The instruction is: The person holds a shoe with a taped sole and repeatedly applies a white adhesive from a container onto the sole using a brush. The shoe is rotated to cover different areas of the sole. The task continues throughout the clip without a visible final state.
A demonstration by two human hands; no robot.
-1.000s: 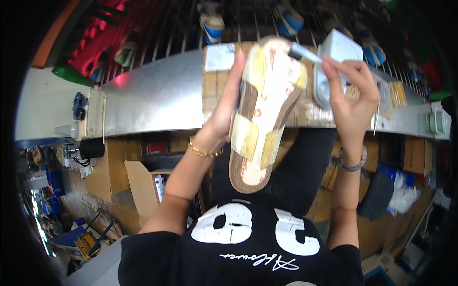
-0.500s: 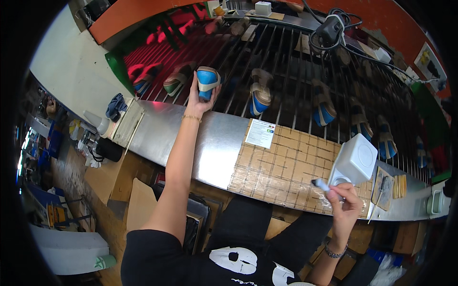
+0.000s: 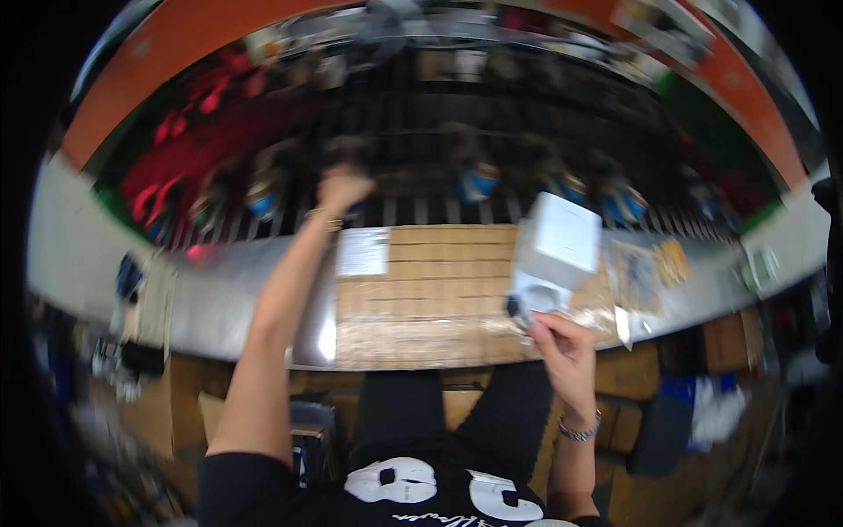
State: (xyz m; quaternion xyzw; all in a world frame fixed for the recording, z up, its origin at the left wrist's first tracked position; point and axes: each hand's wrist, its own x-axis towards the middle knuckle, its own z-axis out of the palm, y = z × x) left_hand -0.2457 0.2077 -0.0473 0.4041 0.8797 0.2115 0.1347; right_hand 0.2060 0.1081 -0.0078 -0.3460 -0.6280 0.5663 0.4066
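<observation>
My left hand [image 3: 345, 189] reaches onto the rack at a blurred sandal [image 3: 348, 149], part of which it hides; its fingers are smeared by motion, so I cannot tell whether they grip it. Just left of it, a sandal with a blue heel [image 3: 262, 200] rests on the bars. In my right hand [image 3: 566, 347] is a small brush [image 3: 520, 312] with a dark tip, pinched between thumb and fingers. The brush is at the small round cup [image 3: 543, 297] in front of a white box-shaped container [image 3: 566, 235].
More blue-heeled sandals [image 3: 477, 183] stand along the dark barred rack [image 3: 413, 209]. A taped cardboard sheet [image 3: 430, 299] with a paper label [image 3: 363, 251] covers part of the metal ledge [image 3: 228, 299]. To the right lie a stained card [image 3: 637, 279] and yellowish strips [image 3: 672, 262].
My left hand has let go of one blue sandal, now on the rack, and moved right to the neighbouring one. The brush has come closer to the cup. The view has turned right.
</observation>
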